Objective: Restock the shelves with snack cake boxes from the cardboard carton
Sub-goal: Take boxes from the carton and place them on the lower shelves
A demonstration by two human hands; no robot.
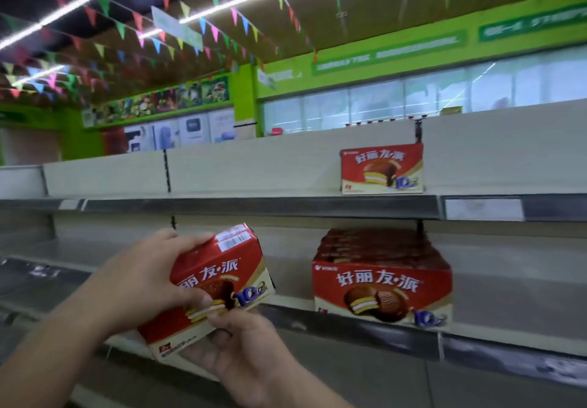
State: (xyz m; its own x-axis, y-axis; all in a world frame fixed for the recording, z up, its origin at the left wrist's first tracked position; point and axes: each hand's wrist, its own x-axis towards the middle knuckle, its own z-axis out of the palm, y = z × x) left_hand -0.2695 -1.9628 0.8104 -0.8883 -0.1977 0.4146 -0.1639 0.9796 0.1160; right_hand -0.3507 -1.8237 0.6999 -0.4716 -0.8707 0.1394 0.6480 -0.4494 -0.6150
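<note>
I hold a red snack cake box (222, 268) tilted in front of the shelves, lower left of centre. My left hand (143, 277) grips its left side and front, and my right hand (241, 353) supports its bottom edge from below. One identical box (382, 169) stands upright on the upper shelf (254, 206). A row of several boxes (382, 283) stands one behind another on the lower shelf (508, 325), to the right of the box in my hands. The cardboard carton is out of view.
The grey shelves stretch left and right with price-tag rails along their fronts, a blank label holder (482, 209) among them. A dark upright (167, 169) divides the back panels. Beyond the shelf top are green walls, windows and coloured bunting under the ceiling.
</note>
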